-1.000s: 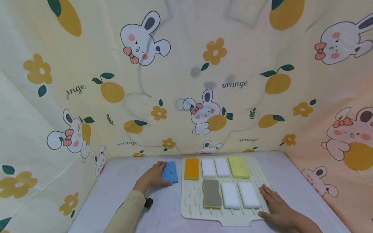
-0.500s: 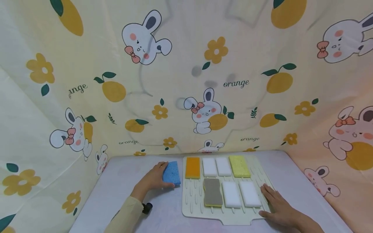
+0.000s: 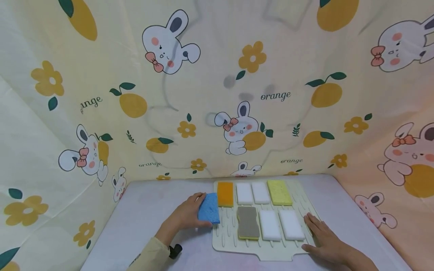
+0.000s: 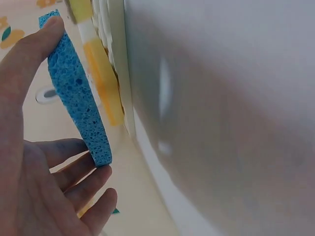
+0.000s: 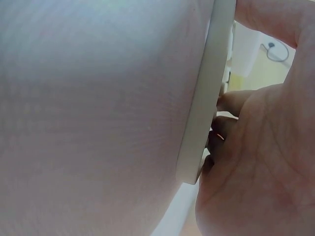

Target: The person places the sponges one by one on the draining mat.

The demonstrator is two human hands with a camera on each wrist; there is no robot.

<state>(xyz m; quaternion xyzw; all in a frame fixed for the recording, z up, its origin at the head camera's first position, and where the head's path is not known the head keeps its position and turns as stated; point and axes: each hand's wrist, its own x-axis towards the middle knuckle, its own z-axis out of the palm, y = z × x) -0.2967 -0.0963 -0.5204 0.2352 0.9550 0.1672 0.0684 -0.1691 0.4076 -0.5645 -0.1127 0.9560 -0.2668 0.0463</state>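
My left hand pinches a blue sponge by its two ends, thumb at one and fingers at the other. In the left wrist view the blue sponge is seen edge-on, raised off the table. It overlaps the left rim of a pale ridged drying board in the head view. My right hand rests on the board's right edge with fingers extended; the right wrist view shows its fingertips over the top of the board's side.
On the board lie an orange sponge, a yellow-green sponge, a grey-topped wavy sponge and several white sponges. A patterned curtain rises behind and beside the table.
The left hand has lifted the blue sponge from the table and moved it right, over the board's left edge. The right hand has stayed at the board's right edge.
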